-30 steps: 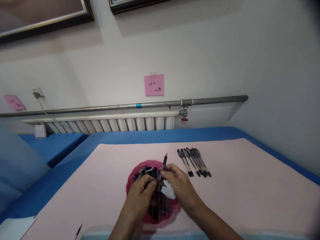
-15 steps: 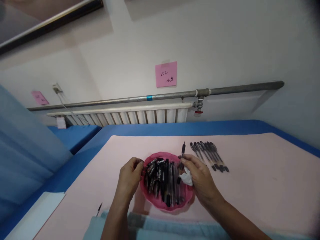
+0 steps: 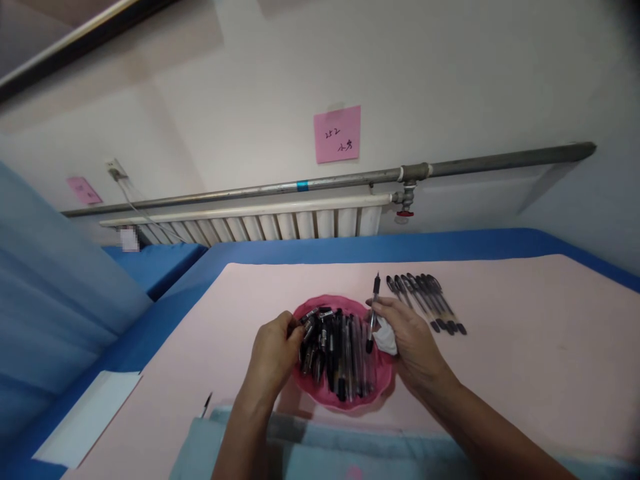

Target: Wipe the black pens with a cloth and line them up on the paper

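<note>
A pink scalloped bowl (image 3: 320, 399) holds black pen caps (image 3: 311, 333) on its left and clear pen barrels (image 3: 353, 360) on its right. My right hand (image 3: 413, 337) pinches an uncapped pen (image 3: 374, 313), tip up, over the bowl's right side. A crumpled white tissue (image 3: 385, 337) is tucked under that hand's fingers. At the bowl's left rim, my left hand (image 3: 274, 348) has its fingers curled together among the caps; what they grip is hidden.
Several capped pens (image 3: 425, 300) lie in a slanted row on the pink table cover (image 3: 530, 353). Another pen (image 3: 206, 404) lies at front left by the light-blue cloth (image 3: 310, 447). White paper (image 3: 90, 420) rests at far left. A radiator (image 3: 295, 223) and pipe run behind.
The view has shifted slightly, so everything sits a little higher and further right. My left hand has moved in over the caps at the rim. My right hand still holds the pen upright.
</note>
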Demonstrator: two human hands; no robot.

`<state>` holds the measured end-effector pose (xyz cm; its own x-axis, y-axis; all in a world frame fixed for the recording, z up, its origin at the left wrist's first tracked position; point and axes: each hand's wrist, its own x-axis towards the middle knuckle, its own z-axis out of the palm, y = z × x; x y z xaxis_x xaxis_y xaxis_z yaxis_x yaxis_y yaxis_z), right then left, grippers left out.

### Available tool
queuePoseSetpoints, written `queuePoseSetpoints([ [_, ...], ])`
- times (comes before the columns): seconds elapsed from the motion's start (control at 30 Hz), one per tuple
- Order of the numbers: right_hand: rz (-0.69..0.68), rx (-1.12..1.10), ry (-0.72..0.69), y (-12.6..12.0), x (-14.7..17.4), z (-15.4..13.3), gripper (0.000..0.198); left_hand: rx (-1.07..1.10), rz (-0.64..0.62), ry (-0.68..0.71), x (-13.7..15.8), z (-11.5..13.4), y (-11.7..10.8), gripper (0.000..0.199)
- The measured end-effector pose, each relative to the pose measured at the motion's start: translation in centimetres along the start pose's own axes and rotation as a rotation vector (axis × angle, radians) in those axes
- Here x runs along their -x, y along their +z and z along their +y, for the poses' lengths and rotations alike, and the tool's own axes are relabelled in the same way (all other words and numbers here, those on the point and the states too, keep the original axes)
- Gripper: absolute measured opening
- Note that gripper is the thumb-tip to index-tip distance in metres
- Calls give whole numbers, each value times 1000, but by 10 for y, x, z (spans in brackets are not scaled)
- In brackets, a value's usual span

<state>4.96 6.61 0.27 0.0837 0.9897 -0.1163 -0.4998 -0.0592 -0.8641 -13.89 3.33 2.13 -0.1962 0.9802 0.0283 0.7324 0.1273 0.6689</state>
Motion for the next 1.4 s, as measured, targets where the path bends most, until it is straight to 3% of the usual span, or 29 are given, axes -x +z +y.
queuePoseSetpoints([
  [0.27, -6, 15, -17, 1, 2, -2, 16, -6, 12, 13, -1, 2, 0, 22],
  [0.6, -21, -20, 23, 4, 2, -3, 17, -384, -19, 241, -3, 8, 42, 36],
  [0.77, -42, 11, 22, 1, 0, -1, 17, -159, -24, 220, -7, 3, 41, 33],
  [1.0, -80, 31, 12, -5, -4, 5, 15, 115, -230, 155, -1, -1, 8, 23],
  [1.2, -69, 51, 18, -5, -4, 5, 15, 108, 32, 26, -2, -3, -11, 21],
  [1.4, -67, 42, 32, -3, -2, 2, 16, -136, 128, 52, -4, -5, -8, 23],
])
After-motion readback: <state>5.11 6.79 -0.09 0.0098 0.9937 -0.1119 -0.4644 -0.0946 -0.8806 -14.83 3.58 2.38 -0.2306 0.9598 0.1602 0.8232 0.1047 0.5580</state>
